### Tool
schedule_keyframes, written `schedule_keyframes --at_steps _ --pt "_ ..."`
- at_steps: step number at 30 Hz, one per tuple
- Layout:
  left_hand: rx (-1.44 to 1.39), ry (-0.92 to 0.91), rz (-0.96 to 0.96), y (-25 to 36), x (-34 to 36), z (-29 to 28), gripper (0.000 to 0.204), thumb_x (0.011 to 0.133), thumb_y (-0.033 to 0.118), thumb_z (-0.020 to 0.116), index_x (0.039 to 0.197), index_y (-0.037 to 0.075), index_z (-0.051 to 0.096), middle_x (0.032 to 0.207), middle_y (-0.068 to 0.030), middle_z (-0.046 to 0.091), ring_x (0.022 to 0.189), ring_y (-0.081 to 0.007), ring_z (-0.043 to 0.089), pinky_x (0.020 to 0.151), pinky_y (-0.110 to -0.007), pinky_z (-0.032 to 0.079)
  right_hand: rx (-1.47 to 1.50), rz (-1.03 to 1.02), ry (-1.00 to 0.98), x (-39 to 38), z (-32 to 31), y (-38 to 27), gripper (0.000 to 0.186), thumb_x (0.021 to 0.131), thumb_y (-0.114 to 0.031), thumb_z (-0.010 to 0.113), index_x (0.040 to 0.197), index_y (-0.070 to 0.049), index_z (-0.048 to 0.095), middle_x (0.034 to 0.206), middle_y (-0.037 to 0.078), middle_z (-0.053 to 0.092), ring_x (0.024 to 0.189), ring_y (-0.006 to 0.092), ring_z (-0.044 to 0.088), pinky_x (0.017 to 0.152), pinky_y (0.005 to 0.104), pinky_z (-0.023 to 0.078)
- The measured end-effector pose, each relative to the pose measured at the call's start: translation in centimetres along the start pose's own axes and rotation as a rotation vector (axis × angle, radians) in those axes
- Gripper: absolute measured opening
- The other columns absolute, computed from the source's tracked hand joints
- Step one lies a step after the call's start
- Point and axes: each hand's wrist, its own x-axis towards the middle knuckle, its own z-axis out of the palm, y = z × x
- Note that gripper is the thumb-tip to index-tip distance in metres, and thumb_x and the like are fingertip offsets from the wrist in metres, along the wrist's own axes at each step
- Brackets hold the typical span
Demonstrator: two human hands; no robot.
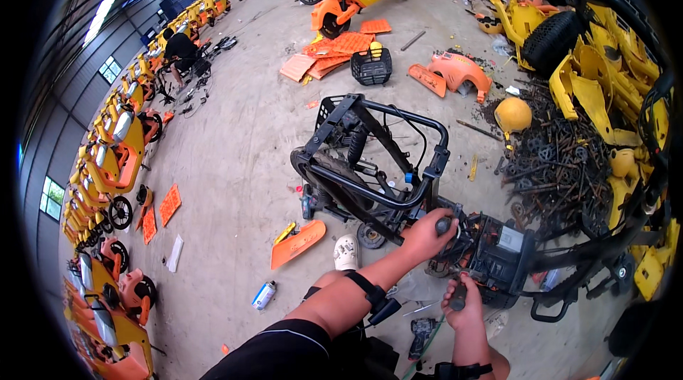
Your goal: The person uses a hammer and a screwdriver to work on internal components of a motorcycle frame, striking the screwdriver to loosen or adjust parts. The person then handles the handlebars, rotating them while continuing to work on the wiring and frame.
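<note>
A stripped scooter frame [420, 203] of black tubes, with its wheel [334, 175], lies before me on the concrete. My left hand [425, 236] is closed around a dark, round-ended handle [443, 225] above the frame's middle. Nearer to me, my right hand [467, 303] grips a second dark handle [457, 299]. Wires and small parts crowd the space between the two hands, next to a black box-like unit [498, 252]. Whether both handles belong to one tool, I cannot tell; their working ends are hidden.
A cordless drill [421, 336] and a spray can [264, 295] lie nearby. At right are a heap of rusty metal parts [558, 166] and yellow panels [580, 85]. Orange panels [334, 51] and a black basket [371, 67] lie ahead. Scooters [117, 152] line the left; a person [181, 51] crouches there.
</note>
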Motion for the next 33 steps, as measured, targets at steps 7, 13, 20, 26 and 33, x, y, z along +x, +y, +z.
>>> schedule_keyframes --at_steps 7,13,20,26,33 --pt "0.038 -0.008 0.106 -0.1 -1.4 0.3 0.026 0.092 0.02 0.072 0.11 0.003 0.064 0.104 -0.0162 0.069 0.096 -0.0354 0.069 0.081 -0.038 0.055 -0.026 -0.069 0.009 1.3 0.1 0.8 0.032 0.091 -0.043 0.063 0.088 -0.011 0.063 0.07 -0.002 0.056 0.063 0.0145 0.053 0.061 0.0285 0.04" --pt "0.03 -0.045 0.184 -1.3 -1.6 0.4 0.026 0.09 0.016 0.073 0.109 0.002 0.063 0.105 -0.0158 0.067 0.097 -0.0354 0.067 0.082 -0.039 0.054 -0.029 0.024 -0.016 0.4 1.4 1.2 0.032 0.092 -0.042 0.062 0.088 -0.011 0.063 0.07 -0.002 0.056 0.063 0.0141 0.053 0.06 0.0279 0.04" --pt "0.022 -0.007 0.208 -1.6 -1.0 -0.7 0.026 0.09 0.016 0.073 0.109 0.002 0.062 0.103 -0.0165 0.066 0.096 -0.0368 0.066 0.082 -0.04 0.054 -0.027 -0.04 0.023 0.9 2.5 1.7 0.032 0.091 -0.042 0.063 0.087 -0.01 0.063 0.068 -0.001 0.055 0.061 0.0147 0.053 0.058 0.0288 0.04" --pt "-0.022 -0.065 0.175 -2.4 -1.6 -1.4 0.029 0.092 0.02 0.071 0.113 0.002 0.06 0.104 -0.0198 0.065 0.098 -0.0395 0.064 0.084 -0.043 0.052 -0.059 -0.139 0.02 1.0 2.6 2.1 0.029 0.094 -0.04 0.062 0.09 -0.01 0.059 0.071 0.0 0.053 0.06 0.0152 0.053 0.054 0.0287 0.041" --pt "0.066 -0.028 0.164 -3.3 -2.7 -2.2 0.028 0.092 0.022 0.07 0.113 0.004 0.061 0.107 -0.0167 0.066 0.098 -0.0387 0.065 0.084 -0.043 0.053 -0.097 -0.095 -0.016 0.6 2.0 2.3 0.029 0.094 -0.039 0.063 0.093 -0.01 0.06 0.072 0.001 0.055 0.06 0.0156 0.053 0.054 0.0289 0.042"
